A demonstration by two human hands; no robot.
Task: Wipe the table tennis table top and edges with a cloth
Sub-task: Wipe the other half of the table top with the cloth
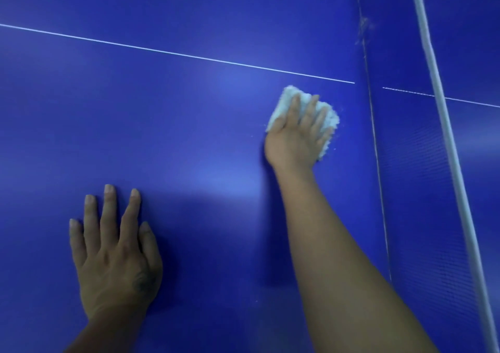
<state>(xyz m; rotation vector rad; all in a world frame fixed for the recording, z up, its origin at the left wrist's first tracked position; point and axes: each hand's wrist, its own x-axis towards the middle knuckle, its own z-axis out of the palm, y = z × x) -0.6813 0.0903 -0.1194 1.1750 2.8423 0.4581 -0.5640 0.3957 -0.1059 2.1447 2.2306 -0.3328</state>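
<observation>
Your white cloth (291, 94) sits on the blue counter (189, 136), just below its white line (176, 54).
Your right hand (295, 141) presses it down, fingers (293, 109) straight and slightly spread, near the net (443, 125); your left hand (113, 255) lies flat, fingers spread, well apart.

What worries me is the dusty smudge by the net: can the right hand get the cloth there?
Probably yes. The right hand presses the cloth on the table near the smudge, with only bare blue surface between. The net stands beyond, not in the way.
</observation>
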